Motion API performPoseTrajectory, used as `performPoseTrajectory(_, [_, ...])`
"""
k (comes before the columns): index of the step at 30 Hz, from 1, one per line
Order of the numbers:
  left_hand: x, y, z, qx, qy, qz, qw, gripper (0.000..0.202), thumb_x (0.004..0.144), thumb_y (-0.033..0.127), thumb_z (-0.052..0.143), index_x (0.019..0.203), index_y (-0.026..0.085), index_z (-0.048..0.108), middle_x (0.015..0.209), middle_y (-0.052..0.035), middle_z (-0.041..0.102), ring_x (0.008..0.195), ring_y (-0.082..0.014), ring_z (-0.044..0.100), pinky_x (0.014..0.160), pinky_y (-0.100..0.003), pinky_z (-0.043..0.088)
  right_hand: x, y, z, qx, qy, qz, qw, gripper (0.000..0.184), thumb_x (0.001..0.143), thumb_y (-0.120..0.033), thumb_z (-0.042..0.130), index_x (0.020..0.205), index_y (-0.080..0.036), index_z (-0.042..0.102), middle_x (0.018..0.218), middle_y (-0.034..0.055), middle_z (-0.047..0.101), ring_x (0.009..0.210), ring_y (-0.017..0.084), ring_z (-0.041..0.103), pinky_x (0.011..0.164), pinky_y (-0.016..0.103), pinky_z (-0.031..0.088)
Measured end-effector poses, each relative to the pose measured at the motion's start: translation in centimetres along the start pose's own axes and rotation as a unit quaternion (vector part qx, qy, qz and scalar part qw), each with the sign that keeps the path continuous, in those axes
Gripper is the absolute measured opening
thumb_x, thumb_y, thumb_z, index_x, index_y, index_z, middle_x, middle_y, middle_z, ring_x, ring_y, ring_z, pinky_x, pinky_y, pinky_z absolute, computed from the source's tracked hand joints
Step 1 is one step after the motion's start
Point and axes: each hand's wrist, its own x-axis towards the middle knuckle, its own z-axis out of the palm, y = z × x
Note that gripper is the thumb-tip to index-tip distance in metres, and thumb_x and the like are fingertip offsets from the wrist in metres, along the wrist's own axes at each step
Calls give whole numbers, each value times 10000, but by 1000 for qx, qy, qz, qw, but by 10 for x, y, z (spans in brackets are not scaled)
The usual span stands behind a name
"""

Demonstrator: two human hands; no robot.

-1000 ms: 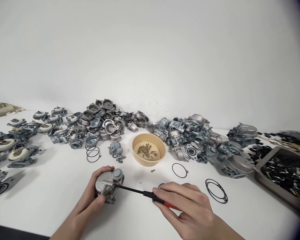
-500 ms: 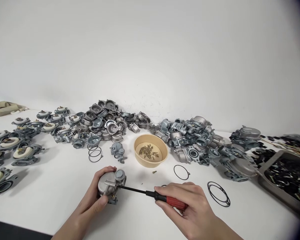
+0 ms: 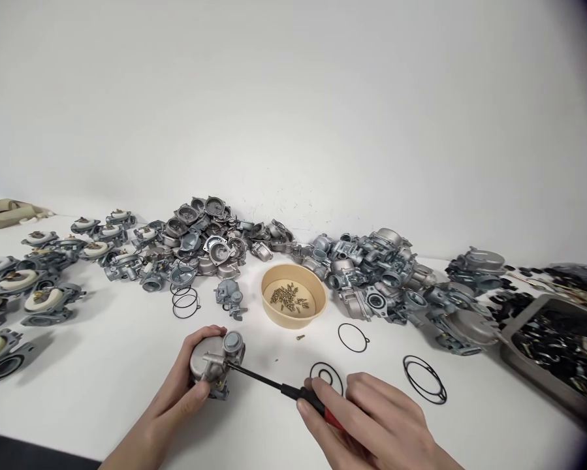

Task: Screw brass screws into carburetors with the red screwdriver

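My left hand (image 3: 188, 382) grips a grey metal carburetor (image 3: 209, 360), its rounded bowl facing up and a round cap at its far right. A screwdriver (image 3: 266, 380) with a black shaft and a red and black handle is in the closed fingers of my right hand (image 3: 371, 421). Its tip meets the carburetor's right side; the exact contact point is too small to make out. Just left of my right hand, partly covered by it, lie black rubber rings (image 3: 326, 369). A single brass screw (image 3: 300, 337) rests on the table beyond the screwdriver.
A beige bowl (image 3: 293, 321) holds many brass screws. Behind it are piles of metal bowls (image 3: 219, 251) and carburetors (image 3: 371, 261). Carburetor bodies with white floats (image 3: 43, 299) stand at left. At right are black O-rings (image 3: 424, 380) and a tray (image 3: 542, 375) of dark small parts.
My right hand and the screwdriver handle have dropped lower and nearer, so the shaft slopes more steeply. More of the black rings shows. The carburetor stays in my left hand.
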Motion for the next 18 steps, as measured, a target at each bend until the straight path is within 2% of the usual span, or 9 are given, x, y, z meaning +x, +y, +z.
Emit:
performPoseTrajectory(3, [1,0,0,-7,-12,4,1000,571,982,602,651,1487,357,549,1652,-27,472,1559,-392,316,1168,-379,371,-2,11,-3,11,-32,-16,999,257,873,-90,801,1042,-280,768,862,24,801,537,128,563,506,290,449])
performPoseTrajectory(8, [1,4,0,-3,-38,13,999,553,1003,592,623,1492,351,527,1656,-46,461,1553,-402,318,1206,-432,316,6,15,-3,74,-14,-1,997,191,970,-52,612,973,-163,768,761,56,784,554,130,661,544,267,547])
performPoseTrajectory(12, [0,5,-1,2,-46,17,999,538,1011,589,611,1488,356,526,1660,-44,458,1562,-400,301,1222,-440,288,7,14,2,122,-11,46,991,185,956,-27,613,1001,-141,750,796,59,797,601,134,739,589,259,581])
performPoseTrajectory(18, [0,5,-1,9,-47,10,999,537,1015,606,600,1498,389,512,1662,-37,449,1540,-394,333,1211,-443,281,2,18,6,169,-24,95,981,200,939,-38,644,1052,-166,749,856,39,819,643,147,779,568,263,567])
